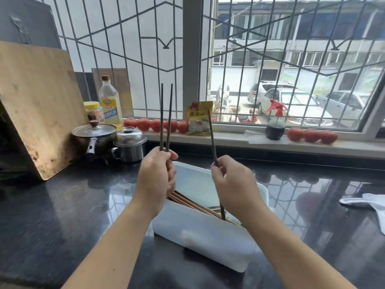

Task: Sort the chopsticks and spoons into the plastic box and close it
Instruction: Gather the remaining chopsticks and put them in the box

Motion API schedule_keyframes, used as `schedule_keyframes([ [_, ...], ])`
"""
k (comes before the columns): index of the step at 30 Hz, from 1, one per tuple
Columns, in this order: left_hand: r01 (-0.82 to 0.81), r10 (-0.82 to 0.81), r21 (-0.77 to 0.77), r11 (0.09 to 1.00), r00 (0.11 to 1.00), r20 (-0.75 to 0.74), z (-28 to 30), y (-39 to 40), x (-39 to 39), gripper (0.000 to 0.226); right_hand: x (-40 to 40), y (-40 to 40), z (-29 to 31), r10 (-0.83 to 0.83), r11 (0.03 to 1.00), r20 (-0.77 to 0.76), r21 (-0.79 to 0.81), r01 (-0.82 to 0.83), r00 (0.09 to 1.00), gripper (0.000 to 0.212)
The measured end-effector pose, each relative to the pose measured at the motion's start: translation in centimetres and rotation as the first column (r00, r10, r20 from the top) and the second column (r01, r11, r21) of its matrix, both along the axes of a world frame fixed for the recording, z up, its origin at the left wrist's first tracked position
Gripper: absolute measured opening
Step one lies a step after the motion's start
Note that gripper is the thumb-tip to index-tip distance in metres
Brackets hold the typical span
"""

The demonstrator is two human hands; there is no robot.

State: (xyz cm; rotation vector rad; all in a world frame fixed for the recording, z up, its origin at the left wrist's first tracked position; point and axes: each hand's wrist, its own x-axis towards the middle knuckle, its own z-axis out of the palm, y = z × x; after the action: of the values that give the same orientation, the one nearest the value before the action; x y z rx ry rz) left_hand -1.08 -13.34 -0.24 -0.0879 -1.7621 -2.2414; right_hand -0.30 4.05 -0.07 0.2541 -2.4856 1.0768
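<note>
White translucent plastic forms the long open box [208, 236] that sits on the black glossy counter [62, 205], near the person and between their two forearms. Inside it, a bundle of light brown wooden chopsticks [187, 202] lies slanted, with some metal pieces beside them towards the right end that are too hidden to name.

The left hand [156, 178] is raised above the far left end of the box, fingers curled round two dark chopsticks [166, 117] held upright, their tips spread slightly apart and pointing towards the window. The right hand [233, 182] is raised over the right part of the box, thumb and fingers pinching a single dark chopstick [212, 138] that leans a little to the left; its lower end shows below the hand, down inside the box.

On the far left, a large wooden cutting board [37, 105] leans upright. Just right of it stand a lidded saucepan [94, 135] and a small steel pot [129, 146], with a bottle of oil [110, 105] and a yellow-capped jar [93, 110] behind them. Along the sill lie a row of tomatoes [154, 124], a yellow packet [199, 118], a dark bottle with a red spray head [275, 124], and more tomatoes [311, 134] farther right. A white cloth [368, 203] lies on the counter at the far right edge.
</note>
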Motion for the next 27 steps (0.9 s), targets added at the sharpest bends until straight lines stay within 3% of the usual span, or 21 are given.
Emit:
schedule_keyframes([
  [3, -0.032, 0.032, 0.004, 0.999, 0.999, 0.006, -0.2, 0.0, -0.1, 0.023, -0.1, 0.1, -0.2, -0.036, 0.973, 0.166, 0.229, -0.003, 0.985, 0.023],
  [7, -0.04, 0.04, -0.011, 0.999, 0.999, 0.016, 0.0, -0.1, -0.1, 0.023, 0.3, -0.4, -0.4, 0.026, 0.902, 0.46, 0.373, -0.22, 0.887, 0.024],
  [10, -0.026, 0.027, -0.043, 0.999, 0.999, 0.019, 0.0, 0.0, 0.0, 0.024, -0.1, -0.3, -0.5, 0.029, 0.896, 0.498, 0.372, -0.244, 0.866, 0.027],
  [12, 0.008, -0.007, -0.098, 0.995, 1.0, 0.008, 0.0, -0.2, 0.2, 0.025, -0.3, -0.3, -0.6, 0.001, 0.901, 0.445, 0.389, -0.194, 0.896, 0.038],
  [14, 0.075, -0.079, -0.174, 0.982, 0.997, -0.016, 0.0, -0.3, 0.5, 0.026, -0.2, -0.3, -0.3, 0.019, 0.957, 0.247, 0.276, -0.089, 0.969, 0.03],
  [17, 0.193, -0.219, -0.328, 0.925, 0.975, -0.043, -0.2, -0.4, 0.9, 0.025, 0.1, -0.2, 0.4, 0.113, 0.983, -0.082, -0.134, -0.124, 0.99, 0.011],
  [20, 0.287, -0.332, -0.455, 0.843, 0.943, -0.021, -0.2, -0.3, 0.9, 0.022, 0.7, 0.0, 1.1, 0.29, 0.868, -0.094, -0.393, -0.303, 0.952, 0.008],
  [27, 0.366, -0.412, -0.496, 0.787, 0.911, 0.018, -0.1, -0.6, 0.9, 0.02, 0.7, 0.5, 1.4, 0.337, 0.804, -0.053, -0.504, -0.317, 0.94, 0.011],
])
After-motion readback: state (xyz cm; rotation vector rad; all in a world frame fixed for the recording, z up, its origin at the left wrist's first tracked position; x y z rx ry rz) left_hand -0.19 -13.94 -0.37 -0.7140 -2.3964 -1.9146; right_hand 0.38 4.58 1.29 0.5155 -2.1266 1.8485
